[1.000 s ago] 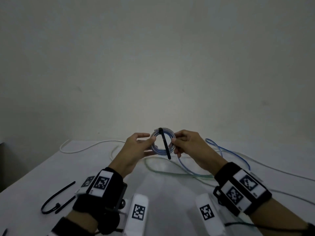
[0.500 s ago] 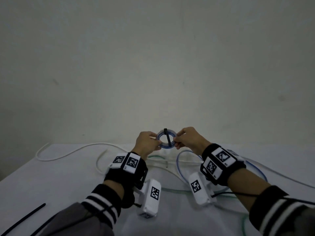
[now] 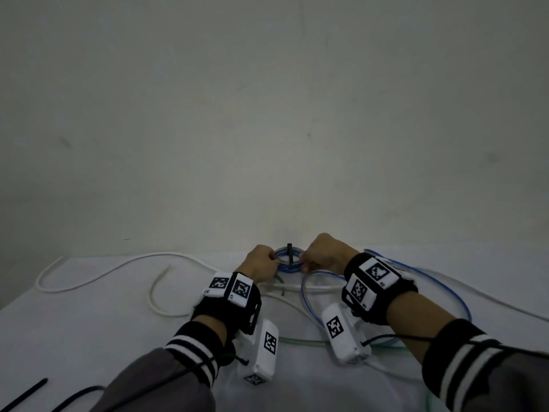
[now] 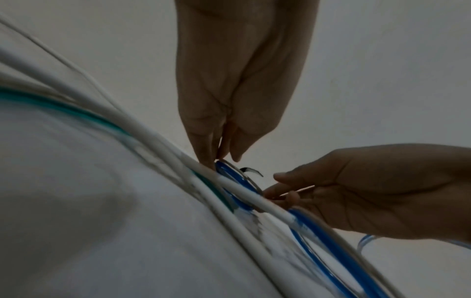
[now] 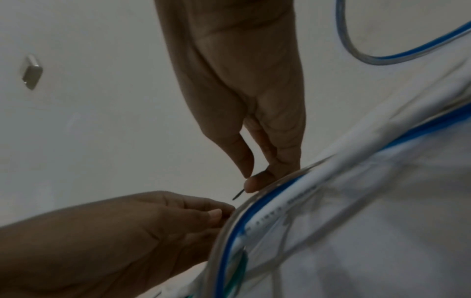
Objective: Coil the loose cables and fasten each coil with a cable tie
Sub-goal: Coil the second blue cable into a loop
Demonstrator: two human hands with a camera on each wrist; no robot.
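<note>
On the bench (image 3: 74, 328), spare black ties (image 3: 25, 392) lie far left. The blue coil (image 3: 287, 261) is pinched on one side by the left hand (image 3: 261, 264), a black cable tie (image 3: 290, 253) crosses its middle, and its other side is pinched by the right hand (image 3: 323, 252). Fastening appears to be in hand; next, the tie's tail probably needs threading and pulling tight.
</note>
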